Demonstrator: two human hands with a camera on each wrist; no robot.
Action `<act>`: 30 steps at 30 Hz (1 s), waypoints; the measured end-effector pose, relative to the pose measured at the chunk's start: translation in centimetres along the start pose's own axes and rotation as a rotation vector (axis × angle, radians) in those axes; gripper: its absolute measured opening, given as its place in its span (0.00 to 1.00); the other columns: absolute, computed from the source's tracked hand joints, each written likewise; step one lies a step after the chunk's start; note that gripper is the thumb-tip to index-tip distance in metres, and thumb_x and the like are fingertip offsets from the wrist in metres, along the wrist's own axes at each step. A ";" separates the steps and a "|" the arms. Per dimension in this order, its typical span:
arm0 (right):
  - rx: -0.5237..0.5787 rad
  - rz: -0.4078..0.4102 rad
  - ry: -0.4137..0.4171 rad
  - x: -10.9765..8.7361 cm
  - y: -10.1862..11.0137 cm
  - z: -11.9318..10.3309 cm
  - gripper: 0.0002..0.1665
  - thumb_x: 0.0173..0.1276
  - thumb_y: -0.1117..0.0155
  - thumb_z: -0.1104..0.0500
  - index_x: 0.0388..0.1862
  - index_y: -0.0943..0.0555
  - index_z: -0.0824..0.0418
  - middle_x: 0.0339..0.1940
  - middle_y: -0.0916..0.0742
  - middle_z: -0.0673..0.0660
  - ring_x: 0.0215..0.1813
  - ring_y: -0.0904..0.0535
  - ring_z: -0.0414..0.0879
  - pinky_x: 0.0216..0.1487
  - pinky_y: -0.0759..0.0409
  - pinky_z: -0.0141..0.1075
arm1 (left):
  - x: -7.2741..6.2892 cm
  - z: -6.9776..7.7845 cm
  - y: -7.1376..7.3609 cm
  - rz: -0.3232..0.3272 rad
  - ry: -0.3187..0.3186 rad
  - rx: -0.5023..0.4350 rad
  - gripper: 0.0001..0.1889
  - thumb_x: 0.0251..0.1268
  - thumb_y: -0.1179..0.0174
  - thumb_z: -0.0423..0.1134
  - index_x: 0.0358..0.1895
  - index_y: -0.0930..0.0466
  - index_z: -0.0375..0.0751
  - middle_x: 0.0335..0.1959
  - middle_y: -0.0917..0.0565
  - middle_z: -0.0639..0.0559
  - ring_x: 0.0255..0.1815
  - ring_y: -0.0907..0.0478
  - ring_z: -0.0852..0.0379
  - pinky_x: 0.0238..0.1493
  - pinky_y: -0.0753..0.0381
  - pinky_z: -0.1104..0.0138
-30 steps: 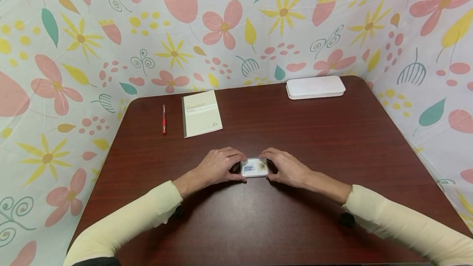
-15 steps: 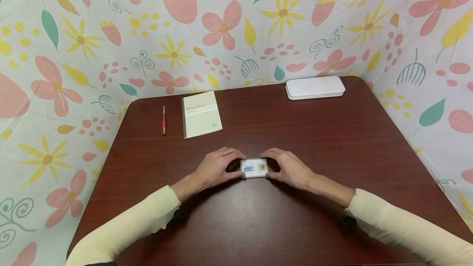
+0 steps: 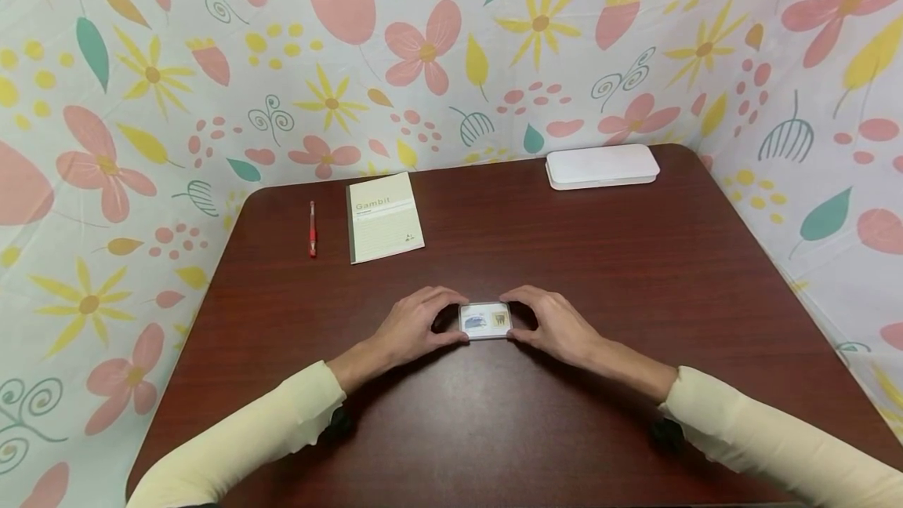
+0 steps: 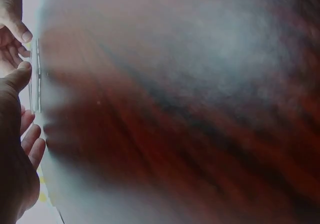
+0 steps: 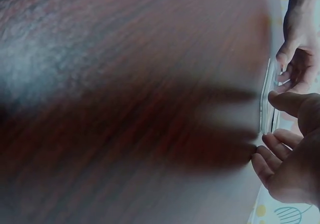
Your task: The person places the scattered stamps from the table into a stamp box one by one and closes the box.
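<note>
A small, flat, clear-edged case (image 3: 484,321) lies face up between my hands in the head view. A bluish picture shows on its left part and a brown-gold one on its right. My left hand (image 3: 412,325) pinches its left end, thumb at the near corner and fingers at the far one. The right hand (image 3: 560,325) holds the opposite end the same way. From the left wrist, the case (image 4: 36,78) appears nearly edge-on beside the thumb. The right wrist view also shows the case (image 5: 267,96) from its side. Whether it touches the table cannot be told.
On the dark reddish-brown table (image 3: 451,429), a notebook (image 3: 386,218) marked "Gambit" lies at the back left. Left of it is a red pen (image 3: 313,230). A white oblong case (image 3: 603,167) sits near the back right edge. Flowered cloth (image 3: 423,53) hangs behind the table.
My hands and the small case stay in nearly the same place. The fingers have shifted slightly at its ends. The notebook, pen and white case have not moved.
</note>
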State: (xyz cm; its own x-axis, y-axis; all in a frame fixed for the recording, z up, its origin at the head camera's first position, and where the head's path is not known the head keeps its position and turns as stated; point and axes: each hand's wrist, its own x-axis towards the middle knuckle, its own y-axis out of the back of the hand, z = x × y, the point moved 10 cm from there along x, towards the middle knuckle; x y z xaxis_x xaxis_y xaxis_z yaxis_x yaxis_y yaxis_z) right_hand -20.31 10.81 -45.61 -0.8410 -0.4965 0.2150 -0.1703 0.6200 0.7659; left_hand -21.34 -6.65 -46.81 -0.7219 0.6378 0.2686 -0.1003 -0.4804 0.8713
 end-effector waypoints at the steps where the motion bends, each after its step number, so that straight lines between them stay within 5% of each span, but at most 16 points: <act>1: 0.002 0.001 -0.001 0.0 0.0 0.0 0.31 0.58 0.16 0.66 0.61 0.16 0.68 0.57 0.11 0.59 0.61 0.15 0.55 0.63 0.19 0.52 | 0.0 0.0 0.0 -0.003 0.003 0.002 0.29 0.61 0.22 0.57 0.63 0.16 0.51 0.59 0.15 0.59 0.62 0.20 0.59 0.59 0.18 0.56; 14: -0.016 -0.001 -0.020 0.0 0.0 0.3 0.31 0.59 0.15 0.64 0.61 0.15 0.66 0.56 0.10 0.57 0.61 0.14 0.54 0.61 0.18 0.52 | 0.4 0.2 0.2 0.007 -0.012 0.031 0.28 0.57 0.20 0.57 0.58 0.13 0.50 0.54 0.12 0.59 0.57 0.18 0.59 0.56 0.16 0.58; 30: -0.090 -0.031 -0.019 0.5 -0.3 0.1 0.32 0.57 0.14 0.63 0.60 0.15 0.66 0.55 0.10 0.58 0.56 0.13 0.52 0.55 0.15 0.50 | 1.3 1.2 0.1 -0.065 -0.084 0.149 0.27 0.56 0.20 0.59 0.56 0.09 0.50 0.42 0.13 0.57 0.43 0.20 0.59 0.48 0.18 0.61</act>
State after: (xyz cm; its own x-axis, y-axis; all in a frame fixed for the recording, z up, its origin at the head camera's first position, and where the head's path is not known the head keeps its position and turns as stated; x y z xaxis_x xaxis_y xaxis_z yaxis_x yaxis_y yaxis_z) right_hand -20.69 10.47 -45.77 -0.8459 -0.5024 0.1790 -0.1508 0.5471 0.8234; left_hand -21.50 -5.17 -45.88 -0.6571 0.7154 0.2376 -0.0381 -0.3463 0.9373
